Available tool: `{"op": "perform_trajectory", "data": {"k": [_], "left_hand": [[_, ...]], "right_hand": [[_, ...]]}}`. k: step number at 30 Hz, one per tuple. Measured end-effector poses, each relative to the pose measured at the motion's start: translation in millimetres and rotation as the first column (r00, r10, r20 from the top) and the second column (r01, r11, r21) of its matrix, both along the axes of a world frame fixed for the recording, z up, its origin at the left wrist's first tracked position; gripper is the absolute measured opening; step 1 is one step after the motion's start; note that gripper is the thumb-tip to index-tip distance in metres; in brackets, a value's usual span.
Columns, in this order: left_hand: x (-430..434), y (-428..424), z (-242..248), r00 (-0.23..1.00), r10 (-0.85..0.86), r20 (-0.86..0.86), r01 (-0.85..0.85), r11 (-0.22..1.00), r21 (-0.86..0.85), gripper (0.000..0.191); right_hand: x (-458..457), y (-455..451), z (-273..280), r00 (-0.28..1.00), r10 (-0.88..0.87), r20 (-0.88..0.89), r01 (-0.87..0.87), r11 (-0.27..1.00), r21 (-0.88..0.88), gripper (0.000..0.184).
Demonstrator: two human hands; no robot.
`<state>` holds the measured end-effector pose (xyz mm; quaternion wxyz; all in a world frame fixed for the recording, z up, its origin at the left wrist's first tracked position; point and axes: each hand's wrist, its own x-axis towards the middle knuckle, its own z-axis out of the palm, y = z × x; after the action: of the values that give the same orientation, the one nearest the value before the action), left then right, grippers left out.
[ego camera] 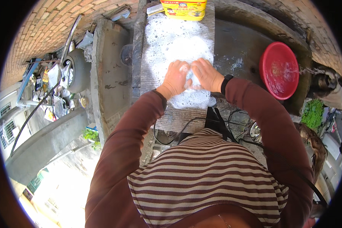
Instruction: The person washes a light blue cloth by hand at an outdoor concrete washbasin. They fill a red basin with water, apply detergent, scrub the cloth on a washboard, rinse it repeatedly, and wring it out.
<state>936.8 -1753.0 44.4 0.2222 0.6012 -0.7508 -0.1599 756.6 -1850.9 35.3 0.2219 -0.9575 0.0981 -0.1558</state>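
Note:
My left hand (174, 76) and my right hand (208, 74) are close together over a ribbed washing slab (178, 121). Between them they grip a wet, pale cloth (190, 77), mostly hidden by my fingers and lather. Thick white suds (173, 34) cover much of the slab and run down to its near edge. Beyond the suds stands a yellow tub (185, 14) bearing writing and pictures. A scrubbing brush (154, 10) lies beside it on the left.
Right of the slab, a red plastic basin (265, 71) sits in a wet concrete trough (233, 37), with water running into it. A black cable (176, 136) loops below the slab's near edge. Leftward are a concrete wall (98, 82), a tyre (81, 71) and piled clutter.

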Motion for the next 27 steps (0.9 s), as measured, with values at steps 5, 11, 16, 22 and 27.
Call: {"op": "perform_trajectory", "data": {"k": [5,11,16,22,27], "left_hand": [[-3,-20,9,0.96,0.232,-0.158,-0.187,0.948,0.259,0.034],[-29,-61,35,0.531,0.481,-0.697,-0.322,0.876,0.359,0.046],[-59,-103,66,0.683,0.372,-0.629,-0.363,0.92,0.15,0.048],[-104,-175,95,0.796,0.51,-0.326,-0.561,0.823,-0.083,0.047],[-145,-216,107,0.5,0.665,-0.555,-0.676,0.7,0.23,0.052]], "right_hand": [[2,5,35,0.959,-0.178,-0.219,0.212,0.967,0.14,0.059],[-64,11,87,0.788,-0.602,-0.13,0.61,0.791,0.039,0.054],[-183,-20,121,0.622,-0.779,-0.076,0.764,0.583,0.275,0.043],[-336,-73,144,0.33,-0.939,-0.101,0.459,0.066,0.886,0.034],[-471,-116,130,0.048,-0.992,-0.114,0.051,-0.111,0.992,0.026]]}}
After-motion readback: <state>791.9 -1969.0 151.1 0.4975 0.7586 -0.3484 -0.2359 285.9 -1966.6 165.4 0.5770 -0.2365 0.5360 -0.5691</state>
